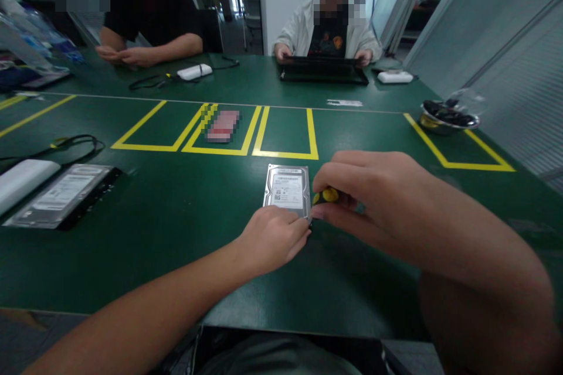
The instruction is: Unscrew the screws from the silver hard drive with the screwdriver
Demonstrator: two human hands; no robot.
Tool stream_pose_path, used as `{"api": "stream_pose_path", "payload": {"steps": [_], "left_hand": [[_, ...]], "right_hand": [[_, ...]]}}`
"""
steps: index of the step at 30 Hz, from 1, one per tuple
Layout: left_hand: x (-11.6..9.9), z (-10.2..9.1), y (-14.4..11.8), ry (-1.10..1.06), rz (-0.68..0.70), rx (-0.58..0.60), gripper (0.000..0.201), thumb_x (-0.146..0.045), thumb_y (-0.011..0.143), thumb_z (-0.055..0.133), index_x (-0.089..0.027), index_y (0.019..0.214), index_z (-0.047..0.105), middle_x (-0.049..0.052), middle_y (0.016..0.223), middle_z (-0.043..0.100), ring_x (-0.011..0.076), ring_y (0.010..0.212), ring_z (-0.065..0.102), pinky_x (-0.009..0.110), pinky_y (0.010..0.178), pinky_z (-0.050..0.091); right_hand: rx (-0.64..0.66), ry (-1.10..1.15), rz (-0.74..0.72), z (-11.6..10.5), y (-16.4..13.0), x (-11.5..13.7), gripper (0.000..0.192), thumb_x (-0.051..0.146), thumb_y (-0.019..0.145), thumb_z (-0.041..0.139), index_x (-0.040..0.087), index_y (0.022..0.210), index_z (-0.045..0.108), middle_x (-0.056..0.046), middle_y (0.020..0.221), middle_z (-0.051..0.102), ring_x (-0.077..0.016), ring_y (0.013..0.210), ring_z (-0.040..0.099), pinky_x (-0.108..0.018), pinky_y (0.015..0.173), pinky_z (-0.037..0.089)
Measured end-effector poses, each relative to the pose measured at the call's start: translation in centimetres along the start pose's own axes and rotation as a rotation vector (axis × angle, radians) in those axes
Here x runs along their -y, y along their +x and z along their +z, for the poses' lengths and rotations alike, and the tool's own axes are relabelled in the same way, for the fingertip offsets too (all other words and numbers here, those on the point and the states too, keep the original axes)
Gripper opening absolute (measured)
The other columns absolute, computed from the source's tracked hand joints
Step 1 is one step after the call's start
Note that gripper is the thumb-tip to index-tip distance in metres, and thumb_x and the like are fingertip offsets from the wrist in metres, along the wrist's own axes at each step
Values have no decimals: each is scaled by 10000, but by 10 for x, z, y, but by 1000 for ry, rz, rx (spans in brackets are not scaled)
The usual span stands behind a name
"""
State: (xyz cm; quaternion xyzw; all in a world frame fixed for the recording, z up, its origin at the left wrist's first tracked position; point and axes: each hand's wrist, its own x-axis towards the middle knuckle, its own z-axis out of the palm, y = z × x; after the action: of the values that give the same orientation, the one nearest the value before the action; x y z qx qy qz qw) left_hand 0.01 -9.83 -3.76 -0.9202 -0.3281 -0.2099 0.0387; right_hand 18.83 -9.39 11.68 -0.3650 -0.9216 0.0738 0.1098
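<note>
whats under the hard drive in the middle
The hard drive lies flat on the green table, nothing visibly between them. Its near edge is covered by the left hand; the right hand holds a yellow-handled tool at its corner.

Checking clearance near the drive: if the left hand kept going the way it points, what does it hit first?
The left hand points up-right across the table, its fingertips at the near right corner of the hard drive. Going on, it would probably first meet the right hand, which holds a yellow-handled tool at that corner. Depth is unclear.
</note>
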Motion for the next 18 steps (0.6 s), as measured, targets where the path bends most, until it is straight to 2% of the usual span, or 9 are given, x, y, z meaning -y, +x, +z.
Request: {"api": "stream_pose_path", "payload": {"steps": [9, 18], "left_hand": [[0, -1, -2, -32, -19, 34, 184, -280, 925, 515, -178, 866, 657, 32, 741, 688, 194, 661, 656, 317, 598, 493], [0, 0, -1, -14, -35, 52, 184, -292, 923, 516, -184, 800, 601, 22, 706, 656, 189, 642, 634, 303, 585, 471]], "right_hand": [[-23, -48, 40, 1, 0, -1, 108, 212, 873, 605, 182, 776, 568, -15, 754, 561, -136, 634, 453, -275, 587, 283], [-16, -59, 56, 0, 0, -2, 105, 204, 876, 592, 187, 781, 550, -15, 769, 562, -141, 638, 455, -274, 594, 276]]}}
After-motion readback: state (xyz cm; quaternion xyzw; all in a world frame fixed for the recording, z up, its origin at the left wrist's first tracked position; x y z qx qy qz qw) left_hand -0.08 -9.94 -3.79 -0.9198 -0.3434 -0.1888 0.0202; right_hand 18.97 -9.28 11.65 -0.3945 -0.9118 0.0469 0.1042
